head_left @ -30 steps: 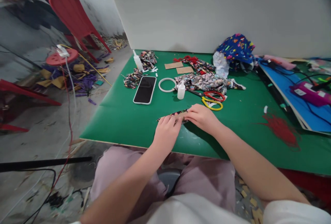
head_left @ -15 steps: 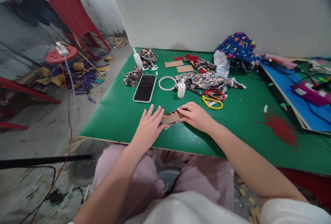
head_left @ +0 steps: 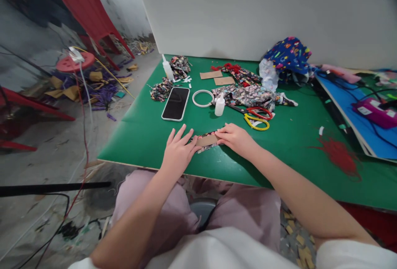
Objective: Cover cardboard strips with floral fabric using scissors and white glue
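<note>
A brown cardboard strip (head_left: pixel 207 140) lies on a piece of dark floral fabric (head_left: pixel 204 149) close to the table's front edge. The fabric shows along the strip's long sides. My left hand (head_left: pixel 179 149) rests at the left end with its fingers spread, thumb and index finger touching the strip. At the other end my right hand (head_left: pixel 237 138) has its fingers bunched on the fabric's edge and the cardboard. Beyond the hands stand a small white squeeze bottle (head_left: pixel 220 106) and scissors (head_left: pixel 257 121) with red and yellow handles.
On the green table (head_left: pixel 139 145) are a phone (head_left: pixel 175 104), a white ring (head_left: pixel 203 91), two cardboard pieces (head_left: pixel 224 80), floral fabric scraps (head_left: pixel 248 96) and another bottle (head_left: pixel 168 69). Red threads (head_left: pixel 339 157) and a blue folder (head_left: pixel 372 124) lie right. A person sits by a red chair (head_left: pixel 85 8).
My left thumb and index finger have shifted slightly up on the strip's left end. My right fingers have moved a little along the upper right edge. The view has shifted slightly.
</note>
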The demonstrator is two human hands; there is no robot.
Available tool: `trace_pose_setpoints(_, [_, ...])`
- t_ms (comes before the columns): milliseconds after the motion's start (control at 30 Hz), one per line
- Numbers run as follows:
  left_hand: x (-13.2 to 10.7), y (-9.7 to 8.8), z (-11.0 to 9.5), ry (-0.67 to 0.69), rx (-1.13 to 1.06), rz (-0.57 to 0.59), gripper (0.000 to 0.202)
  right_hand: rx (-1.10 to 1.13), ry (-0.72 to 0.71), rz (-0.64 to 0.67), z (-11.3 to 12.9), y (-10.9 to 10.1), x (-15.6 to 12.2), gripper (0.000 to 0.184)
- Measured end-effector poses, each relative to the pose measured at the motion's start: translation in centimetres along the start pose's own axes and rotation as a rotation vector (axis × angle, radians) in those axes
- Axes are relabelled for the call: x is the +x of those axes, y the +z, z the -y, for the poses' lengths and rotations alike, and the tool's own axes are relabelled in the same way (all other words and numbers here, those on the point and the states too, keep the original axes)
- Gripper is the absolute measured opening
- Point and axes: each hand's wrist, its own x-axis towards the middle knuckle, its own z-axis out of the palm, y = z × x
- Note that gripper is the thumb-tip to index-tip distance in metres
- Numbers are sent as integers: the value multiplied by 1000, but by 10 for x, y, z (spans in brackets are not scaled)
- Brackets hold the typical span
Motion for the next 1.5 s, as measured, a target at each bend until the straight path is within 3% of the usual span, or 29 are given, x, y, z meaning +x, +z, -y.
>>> trace_pose_setpoints(500, [-5, 5, -7, -52, -80, -138, 20, -25, -51, -48, 7, -6, 2, 14])
trace_pose_setpoints(667, [-6, 1, -6, -152, -152, -192, 18, 97, 18, 28, 5, -12, 2, 13])
trace_pose_setpoints(767, [1, -5, -1, -218, -179, -211, 19, 171, 135, -85, -2, -17, 1, 6])
trace_pose_setpoints(900, [16, -9, 0, -113, -172, -87, 30, 234, 295, -242, -15, -23, -1, 4])
trace_pose_setpoints(1033, [24, -5, -8, 20, -153, 81, 42, 347, 437, -225, -23, -26, -4, 3])
trace_pose_setpoints(1133, [23, 0, -13, 32, -161, 121, 39, 411, 518, -198, -25, -26, -6, 15])
trace_pose_setpoints(1200, [23, 1, -14, 33, -180, 119, 38, 368, 486, -170, -26, -25, -5, 19])
trace_pose_setpoints(1367, [26, -1, -16, 5, -237, 125, 41, 269, 243, -68, -22, -19, 0, 24])
trace_pose_setpoints(1500, [27, -1, -18, -28, -330, 134, 41, 353, 217, 10, -14, -19, 2, 22])
